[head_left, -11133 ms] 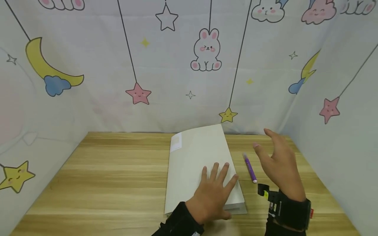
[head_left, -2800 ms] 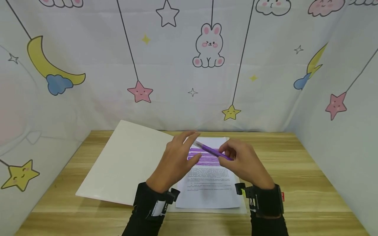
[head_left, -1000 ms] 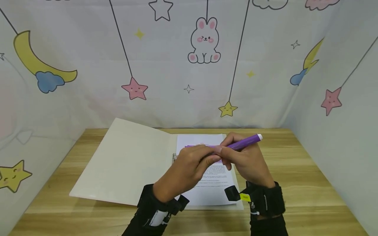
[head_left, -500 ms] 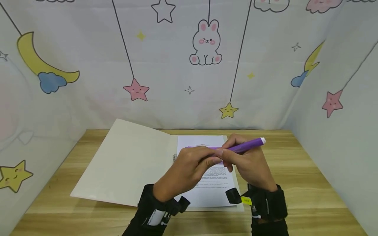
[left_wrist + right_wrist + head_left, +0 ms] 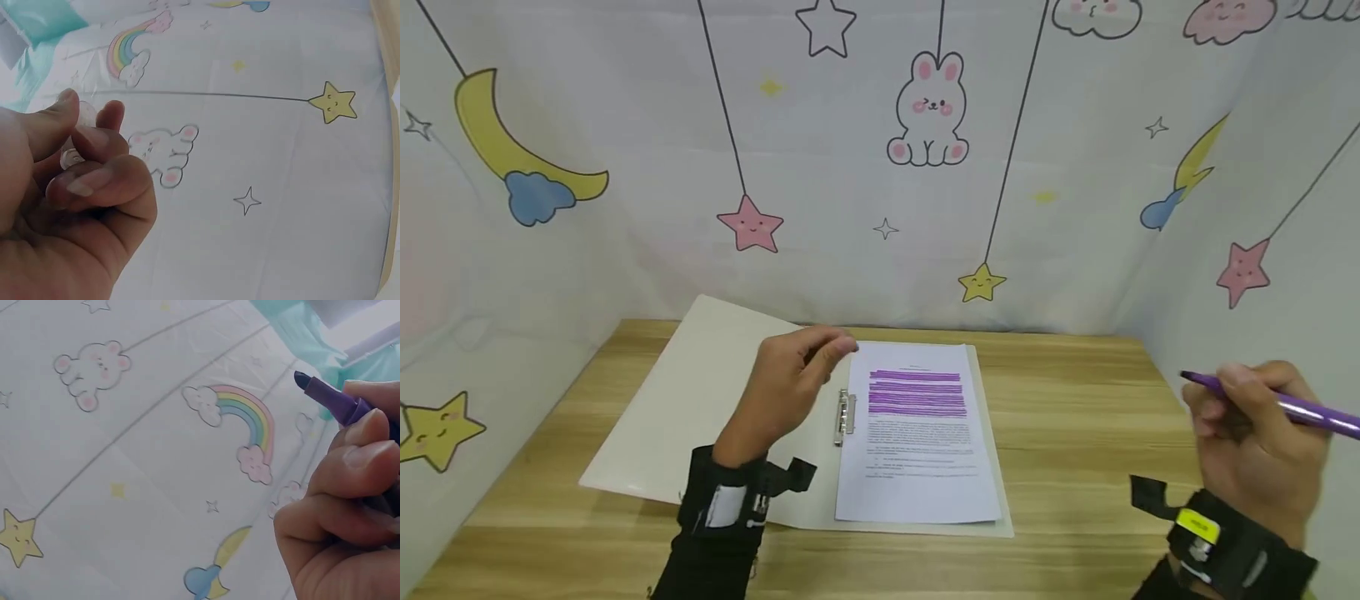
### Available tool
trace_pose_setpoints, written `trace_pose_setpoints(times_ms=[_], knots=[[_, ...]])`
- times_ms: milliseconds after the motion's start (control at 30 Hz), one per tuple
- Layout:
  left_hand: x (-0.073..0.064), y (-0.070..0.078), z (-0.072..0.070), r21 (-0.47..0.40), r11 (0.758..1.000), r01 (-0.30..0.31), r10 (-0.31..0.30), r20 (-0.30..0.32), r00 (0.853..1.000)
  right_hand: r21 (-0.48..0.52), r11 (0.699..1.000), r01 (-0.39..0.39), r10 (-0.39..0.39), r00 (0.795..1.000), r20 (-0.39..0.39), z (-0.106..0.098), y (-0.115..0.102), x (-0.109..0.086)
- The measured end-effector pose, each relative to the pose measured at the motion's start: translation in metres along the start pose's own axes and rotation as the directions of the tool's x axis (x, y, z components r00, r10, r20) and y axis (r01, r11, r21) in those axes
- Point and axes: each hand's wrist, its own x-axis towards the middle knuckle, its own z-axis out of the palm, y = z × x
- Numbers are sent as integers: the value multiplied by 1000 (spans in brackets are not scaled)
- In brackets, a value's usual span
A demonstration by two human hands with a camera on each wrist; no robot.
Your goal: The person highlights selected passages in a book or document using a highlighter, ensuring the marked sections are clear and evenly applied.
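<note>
My right hand (image 5: pixel 1262 454) holds a purple marker (image 5: pixel 1311 412) at the far right, raised above the table. Its dark tip (image 5: pixel 302 379) is bare in the right wrist view. With thumb and fingers my left hand (image 5: pixel 778 396) pinches a clear plastic marker cap (image 5: pixel 72 157), largely hidden by the fingers. That hand hovers over the white folder (image 5: pixel 662 425), which lies open. Inside the folder is a printed sheet (image 5: pixel 917 498), its upper lines covered by purple strokes (image 5: pixel 917 400), with plain text below.
A metal clip (image 5: pixel 845 417) sits along the folder's inner fold, at the sheet's left edge. The wooden table (image 5: pixel 1067 425) is bounded at the back and sides by a white cloth (image 5: pixel 850 283) printed with stars and a bunny.
The folder, closed at first, now lies open. The marker was picked up from the table. My hands, together over the sheet half a second ago, have parted, leaving the cap in the left.
</note>
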Motion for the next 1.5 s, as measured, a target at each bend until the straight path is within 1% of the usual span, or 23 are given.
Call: trace_pose_setpoints(times_ms=[67, 100, 200, 300, 367, 467, 533, 600, 633, 700, 767, 900, 967, 1000, 1100, 1167, 1233, 1267, 1333, 1367, 1433, 1467, 1500], knots=[[1, 2, 4, -3, 999, -34, 34, 52, 998, -46, 998, -48, 51, 997, 50, 0, 10, 2], [1, 3, 6, 3, 999, -50, 50, 63, 997, -63, 996, -65, 70, 995, 78, 2, 15, 3], [1, 4, 10, 24, 998, -57, 56, 41, 998, -57, 995, -84, 92, 985, 146, 6, 25, 4], [1, 4, 12, 41, 997, -58, 57, 20, 998, -47, 996, -76, 82, 985, 149, 9, 27, 3], [2, 3, 15, 44, 996, -76, 74, 32, 997, -54, 996, -77, 84, 987, 136, 10, 27, 4], [3, 6, 26, 26, 994, -106, 103, 86, 991, -67, 994, -85, 93, 987, 134, 10, 29, 4], [4, 10, 38, 20, 993, -115, 110, 147, 983, -79, 993, -91, 102, 983, 153, 10, 30, 4], [3, 15, 52, 22, 994, -104, 96, 229, 969, -105, 990, -96, 113, 978, 174, 10, 32, 4], [2, 17, 59, 32, 994, -100, 87, 275, 957, -123, 987, -99, 121, 975, 186, 10, 33, 4], [-1, 21, 73, 53, 995, -90, 64, 369, 927, -145, 984, -104, 132, 971, 201, 11, 35, 4], [-4, 23, 85, 71, 994, -86, 45, 444, 895, -169, 980, -107, 142, 968, 206, 13, 36, 4], [-10, 21, 104, 53, 994, -97, 54, 529, 847, -200, 973, -113, 154, 967, 204, 16, 36, 4], [-13, 19, 112, 37, 993, -117, 76, 561, 824, -215, 970, -113, 158, 966, 203, 18, 37, 4], [-15, 19, 116, 29, 991, -134, 92, 579, 810, -220, 969, -113, 159, 966, 204, 19, 37, 4], [-23, 23, 132, 15, 984, -180, 128, 646, 753, -226, 968, -111, 159, 966, 206, 18, 38, 4], [-30, 29, 144, -4, 982, -191, 142, 684, 715, -232, 966, -111, 160, 965, 207, 18, 37, 4], [-37, 36, 157, -4, 979, -203, 146, 706, 693, -238, 965, -112, 164, 964, 211, 18, 37, 4], [-41, 39, 164, 4, 978, -211, 146, 712, 687, -242, 964, -111, 164, 964, 210, 19, 38, 4], [-48, 44, 176, 39, 967, -250, 151, 706, 692, -241, 964, -108, 162, 963, 215, 19, 37, 4], [-53, 47, 182, 66, 956, -285, 161, 696, 700, -241, 965, -107, 161, 963, 217, 19, 38, 5], [-60, 51, 192, 140, 919, -369, 186, 671, 718, -241, 965, -105, 159, 962, 220, 20, 38, 5], [-64, 53, 196, 177, 893, -414, 204, 661, 722, -242, 965, -105, 159, 962, 220, 20, 38, 5], [-68, 54, 200, 213, 862, -461, 224, 655, 721, -240, 965, -105, 160, 962, 221, 21, 39, 5]])
